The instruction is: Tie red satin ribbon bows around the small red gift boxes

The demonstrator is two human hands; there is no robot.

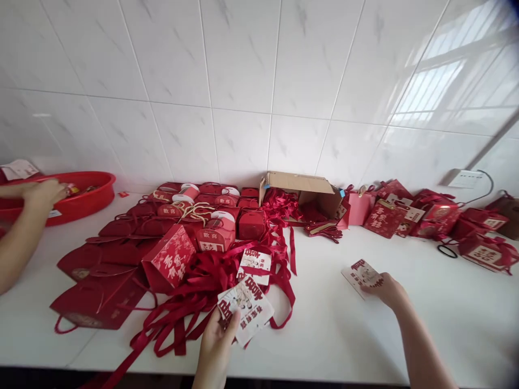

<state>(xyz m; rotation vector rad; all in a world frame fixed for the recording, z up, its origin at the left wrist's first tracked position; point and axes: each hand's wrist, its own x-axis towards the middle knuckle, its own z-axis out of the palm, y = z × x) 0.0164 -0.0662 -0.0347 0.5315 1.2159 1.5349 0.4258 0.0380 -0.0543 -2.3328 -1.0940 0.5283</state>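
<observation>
My left hand [219,337] is closed on several white printed cards [247,310] with red characters and drawn figures, fanned over the table's front middle. My right hand [385,292], farther right, pinches another printed card [362,274] just above the white table. Behind the left hand's cards, a similar card [256,262] lies among dark red ribbons [211,273], with a ribbon across it. The ribbons spread in a loose heap beside a red patterned box [172,259].
Rows of red gift boxes [121,254] fill the table's left middle. An open cardboard box [302,182] stands by the tiled wall. Red bags and boxes [385,219] line the back right. At far left, another person's hands [44,192] reach over a red basin [95,200].
</observation>
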